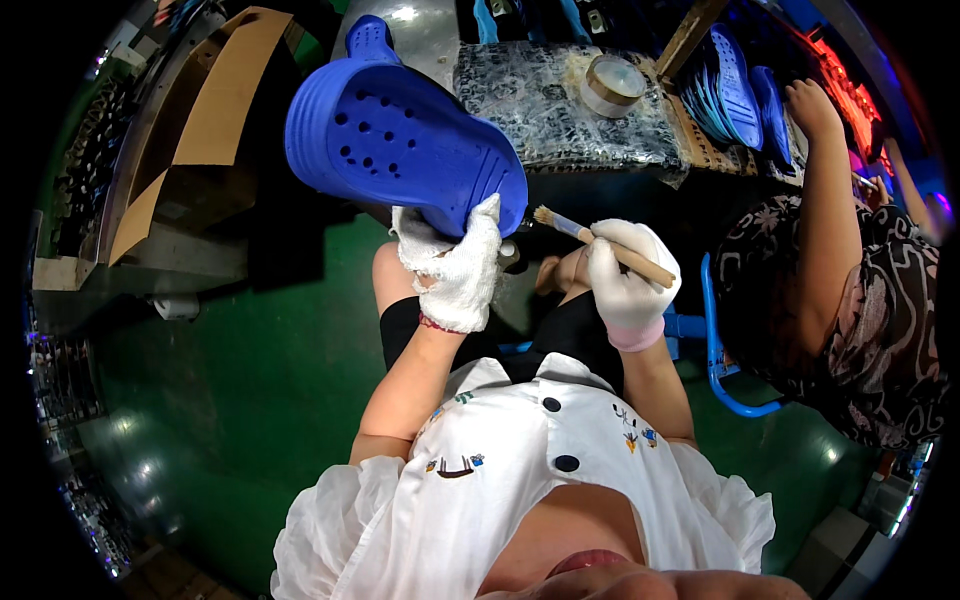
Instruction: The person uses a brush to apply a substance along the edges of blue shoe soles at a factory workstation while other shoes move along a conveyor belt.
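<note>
My left hand (455, 265), in a white knitted glove, grips a blue clog (400, 140) by its narrower near end, with the thumb on top. The clog is tilted, and round holes show across its broad part. In my right hand (625, 265), also gloved in white with a pink cuff, is a brush (590, 240) with a pale wooden handle. Its bristles point left, toward the clog, and stay apart from it. Behind the clog a smaller blue piece (370, 40) sticks up; whether it belongs to the same clog I cannot tell.
Ahead is a work table wrapped in clear film (520, 100), bearing a tape-wrapped round container (612, 85). More blue clogs (737, 85) lie at the right, beside a co-worker's arm (825, 200). A cardboard box (225, 95) stands left; a blue chair (715, 340) is right.
</note>
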{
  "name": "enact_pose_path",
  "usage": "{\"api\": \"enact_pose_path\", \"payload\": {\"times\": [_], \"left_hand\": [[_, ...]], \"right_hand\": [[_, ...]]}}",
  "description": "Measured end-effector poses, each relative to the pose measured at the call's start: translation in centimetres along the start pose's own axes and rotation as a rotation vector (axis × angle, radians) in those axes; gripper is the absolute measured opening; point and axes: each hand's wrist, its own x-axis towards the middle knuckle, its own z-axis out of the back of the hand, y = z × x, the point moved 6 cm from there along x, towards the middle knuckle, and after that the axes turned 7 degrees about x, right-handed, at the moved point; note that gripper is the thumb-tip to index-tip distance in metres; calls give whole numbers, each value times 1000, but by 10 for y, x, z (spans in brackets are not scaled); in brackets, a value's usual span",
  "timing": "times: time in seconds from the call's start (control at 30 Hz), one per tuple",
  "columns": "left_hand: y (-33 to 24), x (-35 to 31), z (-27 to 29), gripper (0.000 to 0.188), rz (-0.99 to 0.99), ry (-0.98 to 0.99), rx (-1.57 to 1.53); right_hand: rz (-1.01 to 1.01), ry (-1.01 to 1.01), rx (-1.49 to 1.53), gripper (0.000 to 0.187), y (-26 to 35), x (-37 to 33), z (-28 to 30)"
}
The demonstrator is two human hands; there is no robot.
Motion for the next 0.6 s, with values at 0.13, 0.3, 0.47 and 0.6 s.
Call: {"api": "enact_pose_path", "payload": {"times": [0.13,0.3,0.47,0.6], "left_hand": [[-13,-4,-3,40,18,7,-52],[-11,-5,-2,40,34,-20,-80],[-16,-3,-2,39,-116,-21,31],[-12,5,5,42,-121,-16,21]], "right_hand": [[2,25,36,14,5,1,-6],[-11,-62,32,15,-6,-4,6],[-5,15,33,14,2,0,-3],[-3,-81,-19,12,-9,-2,15]]}}
